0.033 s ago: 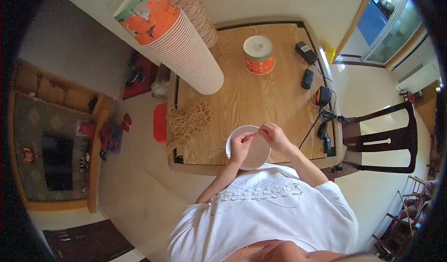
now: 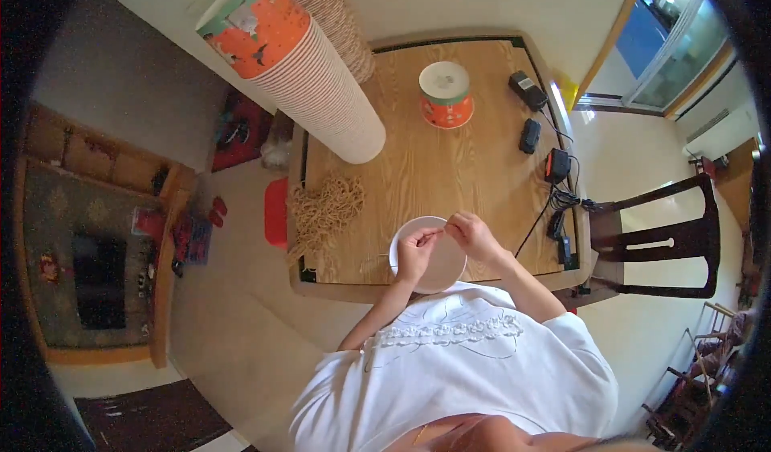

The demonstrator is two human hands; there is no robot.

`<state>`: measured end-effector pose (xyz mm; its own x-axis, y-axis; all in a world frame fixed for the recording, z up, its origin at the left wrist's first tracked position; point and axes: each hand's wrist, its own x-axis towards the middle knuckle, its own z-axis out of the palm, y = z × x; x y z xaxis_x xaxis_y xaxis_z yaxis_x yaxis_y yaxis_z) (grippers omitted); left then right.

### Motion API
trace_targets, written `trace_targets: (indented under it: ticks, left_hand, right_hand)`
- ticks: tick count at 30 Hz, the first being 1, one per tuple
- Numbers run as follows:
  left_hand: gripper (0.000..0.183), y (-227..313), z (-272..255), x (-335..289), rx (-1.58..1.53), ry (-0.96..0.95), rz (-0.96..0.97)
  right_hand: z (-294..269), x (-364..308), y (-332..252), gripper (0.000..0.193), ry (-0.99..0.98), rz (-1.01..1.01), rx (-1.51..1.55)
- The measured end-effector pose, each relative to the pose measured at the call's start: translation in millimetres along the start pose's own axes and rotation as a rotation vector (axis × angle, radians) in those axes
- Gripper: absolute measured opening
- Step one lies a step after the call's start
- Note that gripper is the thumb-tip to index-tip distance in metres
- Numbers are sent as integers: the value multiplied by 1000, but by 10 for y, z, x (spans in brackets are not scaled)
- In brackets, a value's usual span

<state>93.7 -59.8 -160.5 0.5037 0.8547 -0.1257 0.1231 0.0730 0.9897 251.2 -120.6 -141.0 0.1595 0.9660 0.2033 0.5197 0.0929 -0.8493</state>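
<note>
Over a white round paper tub (image 2: 444, 273) at the table's near edge, both hands meet with their fingertips close together. My left hand (image 2: 414, 253) is closed in a pinch above the tub's left side. Opposite it, my right hand (image 2: 474, 237) pinches too, near the far rim. Whatever lies between the fingertips is too small to make out. To the left of the hands sits a loose heap of tan paper-like cord (image 2: 328, 211). A thin pale strand (image 2: 374, 261) lies between the heap and the tub.
A tall stack of nested paper tubs (image 2: 321, 90) leans at the far left, with another stack (image 2: 341, 30) behind. An orange and green tub (image 2: 446, 98) stands upside down at the back. Black power adapters (image 2: 556, 167) and cables line the right edge, near a dark chair (image 2: 658, 243).
</note>
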Motion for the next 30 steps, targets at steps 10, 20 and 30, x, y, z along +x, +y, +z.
trace_targets:
  ticks: [10, 20, 30]
  left_hand:
    - [12, -244, 31, 109, 216, 60, 59]
    - [9, -315, 133, 143, 393, -8, 71]
    - [11, -254, 170, 128, 354, -12, 93]
  right_hand:
    - [-134, -28, 271, 10, 114, 196, 24]
    - [3, -96, 466, 9, 104, 142, 36]
    - [12, -137, 444, 16, 47, 143, 0]
